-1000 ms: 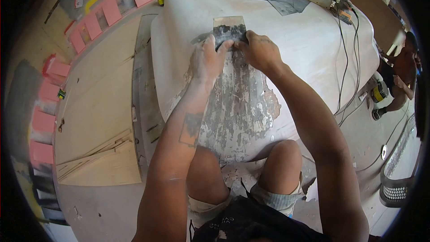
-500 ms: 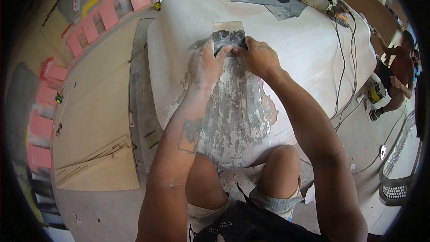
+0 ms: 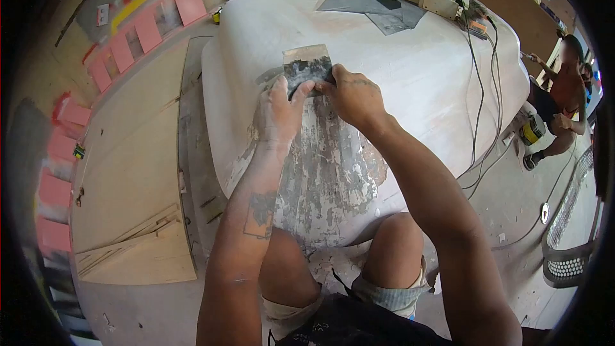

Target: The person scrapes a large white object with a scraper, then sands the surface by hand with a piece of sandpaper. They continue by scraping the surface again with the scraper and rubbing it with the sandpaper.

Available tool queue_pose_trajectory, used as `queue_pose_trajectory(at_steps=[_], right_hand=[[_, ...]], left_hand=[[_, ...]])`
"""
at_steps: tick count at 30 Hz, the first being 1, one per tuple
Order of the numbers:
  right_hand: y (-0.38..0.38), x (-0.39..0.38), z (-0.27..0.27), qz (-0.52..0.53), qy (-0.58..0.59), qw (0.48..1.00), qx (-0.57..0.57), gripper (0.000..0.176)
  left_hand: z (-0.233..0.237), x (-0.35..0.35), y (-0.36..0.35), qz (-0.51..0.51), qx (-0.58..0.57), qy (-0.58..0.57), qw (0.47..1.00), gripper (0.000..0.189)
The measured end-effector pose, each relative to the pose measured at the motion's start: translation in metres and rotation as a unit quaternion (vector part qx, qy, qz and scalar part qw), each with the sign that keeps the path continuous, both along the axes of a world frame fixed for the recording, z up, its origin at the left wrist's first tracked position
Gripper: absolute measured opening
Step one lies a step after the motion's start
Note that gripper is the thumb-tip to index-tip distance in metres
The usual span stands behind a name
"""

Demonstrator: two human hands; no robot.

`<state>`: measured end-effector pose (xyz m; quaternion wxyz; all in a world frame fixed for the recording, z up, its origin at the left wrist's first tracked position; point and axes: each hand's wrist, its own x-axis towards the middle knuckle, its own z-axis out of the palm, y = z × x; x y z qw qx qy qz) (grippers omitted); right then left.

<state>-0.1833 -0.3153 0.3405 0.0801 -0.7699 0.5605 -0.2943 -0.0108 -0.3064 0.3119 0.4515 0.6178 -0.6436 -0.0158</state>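
A flat rectangular scraper (image 3: 307, 64), pale along its far edge and smeared dark grey, is gripped by both hands over a large whitish curved panel (image 3: 256, 32). My left hand (image 3: 282, 107) holds its left side, thumb on the near edge. On the right side, my right hand (image 3: 354, 93) pinches it, the two thumbs close together. Below the hands, a rough patch of grey and white streaks (image 3: 327, 173) runs down the panel toward my knees. The fingers under the scraper are hidden.
Dark sandpaper sheets (image 3: 394, 14) and a box-like device (image 3: 439, 3) with cables (image 3: 480, 90) lie on the panel. A plywood sheet (image 3: 134, 186) is at left, with pink pieces (image 3: 148, 29) beyond. Another person (image 3: 567, 96) crouches at right near a yellow-black bucket (image 3: 532, 129).
Both hands and the scraper have shifted slightly left and nearer in the view, and the scraper is a little more tilted. The whole view has also shifted somewhat.
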Motion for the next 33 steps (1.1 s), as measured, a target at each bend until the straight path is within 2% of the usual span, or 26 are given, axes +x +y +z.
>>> queue_pose_trajectory(at_steps=[3,6,10,13,18,22,25,28,33], right_hand=[[0.004,0.000,0.002,0.000,-0.001,1.000,0.005,0.041],[0.020,-0.005,-0.009,0.001,0.014,0.999,0.045,0.041],[0.028,-0.008,-0.006,0.005,0.026,0.997,0.075,0.040],[0.005,-0.001,-0.005,-0.003,0.032,0.999,-0.010,0.043],[0.004,0.004,-0.009,-0.006,0.015,1.000,-0.024,0.039],[0.014,0.000,-0.017,0.000,0.021,0.999,-0.024,0.038],[0.023,-0.002,-0.018,-0.006,0.063,0.998,-0.013,0.041],[0.028,-0.005,-0.013,0.011,0.078,0.996,0.030,0.043],[-0.003,0.011,-0.013,-0.008,0.059,0.996,-0.072,0.043]], left_hand=[[0.005,0.000,0.009,0.016,0.065,-0.015,0.998,0.065],[-0.008,-0.001,0.025,-0.032,0.097,0.032,0.994,0.063],[-0.019,-0.003,0.032,-0.034,0.071,0.055,0.995,0.059],[-0.006,0.001,0.011,-0.023,0.053,0.045,0.997,0.058],[-0.002,0.001,0.013,-0.012,0.056,0.042,0.997,0.061],[-0.014,-0.007,0.026,-0.012,0.026,0.069,0.997,0.063],[-0.011,-0.008,0.039,0.001,0.059,0.048,0.997,0.063],[-0.019,-0.005,0.041,-0.026,0.044,0.070,0.996,0.062],[0.007,0.007,0.016,-0.001,0.062,0.055,0.997,0.061]])
